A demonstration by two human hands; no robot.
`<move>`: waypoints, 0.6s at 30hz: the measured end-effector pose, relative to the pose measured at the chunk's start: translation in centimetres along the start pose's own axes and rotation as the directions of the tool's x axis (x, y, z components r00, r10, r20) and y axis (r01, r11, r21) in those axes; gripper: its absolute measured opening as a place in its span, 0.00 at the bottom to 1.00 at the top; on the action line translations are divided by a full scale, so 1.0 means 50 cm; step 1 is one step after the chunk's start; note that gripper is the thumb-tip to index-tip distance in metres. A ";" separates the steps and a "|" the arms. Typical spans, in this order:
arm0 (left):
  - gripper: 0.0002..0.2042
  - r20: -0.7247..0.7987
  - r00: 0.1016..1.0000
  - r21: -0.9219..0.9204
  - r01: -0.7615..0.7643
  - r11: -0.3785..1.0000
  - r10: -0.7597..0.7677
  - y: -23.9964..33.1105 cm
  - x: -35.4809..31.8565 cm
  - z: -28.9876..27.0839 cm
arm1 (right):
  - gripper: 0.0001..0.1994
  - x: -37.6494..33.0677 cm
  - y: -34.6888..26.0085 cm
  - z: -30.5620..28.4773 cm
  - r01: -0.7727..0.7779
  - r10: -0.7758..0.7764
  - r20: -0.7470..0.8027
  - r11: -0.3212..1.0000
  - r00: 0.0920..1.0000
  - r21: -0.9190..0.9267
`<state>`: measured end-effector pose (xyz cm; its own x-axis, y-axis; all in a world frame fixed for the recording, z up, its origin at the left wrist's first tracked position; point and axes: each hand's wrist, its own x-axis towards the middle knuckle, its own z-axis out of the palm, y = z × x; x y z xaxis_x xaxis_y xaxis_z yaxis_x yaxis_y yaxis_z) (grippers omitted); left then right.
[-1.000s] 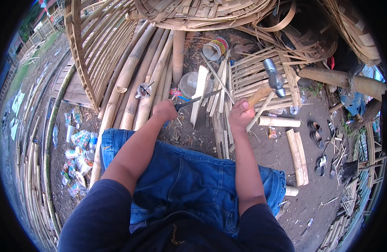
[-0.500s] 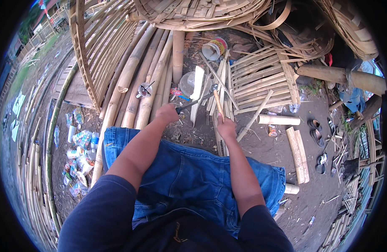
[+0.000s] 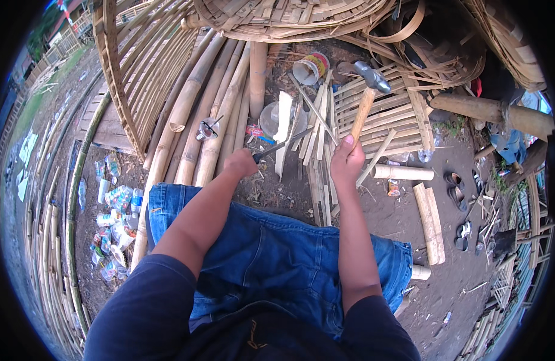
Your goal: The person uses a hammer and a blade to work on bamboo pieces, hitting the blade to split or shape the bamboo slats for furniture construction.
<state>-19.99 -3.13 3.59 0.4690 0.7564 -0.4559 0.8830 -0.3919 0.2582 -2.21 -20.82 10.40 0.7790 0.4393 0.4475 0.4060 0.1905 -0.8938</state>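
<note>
- Head view: right hand (image 3: 345,161) grips a hammer (image 3: 366,96) by its wooden handle, with the head raised in the upper middle of the frame.
- Left hand (image 3: 241,163) is closed around a thin dark tool (image 3: 282,146) that points at the bamboo slats (image 3: 316,138) in the middle.
- Good hit, I think: keep the tool steady, swing straight down and keep the fingers clear.

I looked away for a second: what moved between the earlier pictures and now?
The right hand swung the hammer down onto the bamboo slats half a second ago and has raised it again, head up. The left hand kept its grip on the dark metal tool, in place. The bamboo poles lie unchanged.
</note>
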 end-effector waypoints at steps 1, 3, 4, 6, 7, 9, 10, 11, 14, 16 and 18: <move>0.19 -0.004 1.000 0.006 -0.010 1.000 0.010 0.007 0.006 0.002 | 0.19 -0.015 0.054 -0.009 0.053 -0.055 -0.010 0.986 0.998 -0.157; 0.19 -0.007 1.000 0.015 -0.026 1.000 0.026 0.019 0.022 0.020 | 0.21 -0.064 0.167 -0.038 -0.041 0.176 0.164 0.795 0.971 -0.605; 0.19 -0.008 1.000 0.003 -0.024 1.000 0.024 0.020 0.020 0.025 | 0.23 -0.094 0.212 -0.050 -0.081 0.482 0.226 0.536 0.846 -0.840; 0.19 -0.032 0.999 -0.010 -0.024 1.000 0.023 0.018 0.019 0.014 | 0.26 -0.161 0.297 -0.094 -0.144 0.745 0.141 0.305 0.652 -0.941; 0.19 -0.048 0.999 -0.008 0.010 1.000 -0.011 -0.013 0.031 0.011 | 0.26 -0.168 0.291 -0.083 -0.163 0.799 0.157 0.302 0.581 -0.939; 0.19 -0.048 0.998 -0.030 0.048 0.998 -0.050 -0.039 0.042 0.030 | 0.26 -0.168 0.269 -0.084 -0.208 0.842 0.156 0.301 0.517 -0.931; 0.19 -0.046 0.998 -0.025 0.052 0.998 -0.053 -0.054 0.049 0.037 | 0.26 -0.162 0.262 -0.068 -0.237 0.833 0.162 0.328 0.529 -0.915; 0.19 -0.039 0.998 -0.023 0.039 0.999 -0.039 -0.042 0.042 0.033 | 0.27 -0.150 0.259 -0.068 -0.270 0.824 0.149 0.342 0.547 -0.900; 0.19 -0.015 1.000 0.013 0.000 1.000 0.001 -0.007 0.012 0.010 | 0.27 -0.129 0.256 -0.041 -0.359 0.717 0.063 0.421 0.694 -0.833; 0.18 -0.027 1.000 0.028 -0.014 1.000 0.015 0.008 0.005 0.008 | 0.28 -0.116 0.241 -0.029 -0.372 0.651 0.055 0.499 0.757 -0.783; 0.18 -0.067 0.997 0.036 -0.021 0.999 0.024 0.012 0.001 0.010 | 0.29 -0.104 0.226 -0.023 -0.406 0.619 0.039 0.560 0.784 -0.723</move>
<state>-19.42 -3.59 3.31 0.4875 0.7805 -0.3913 0.8729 -0.4262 0.2374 -1.12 -21.95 -1.97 0.8435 0.4970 -0.2037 0.2566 -0.7061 -0.6600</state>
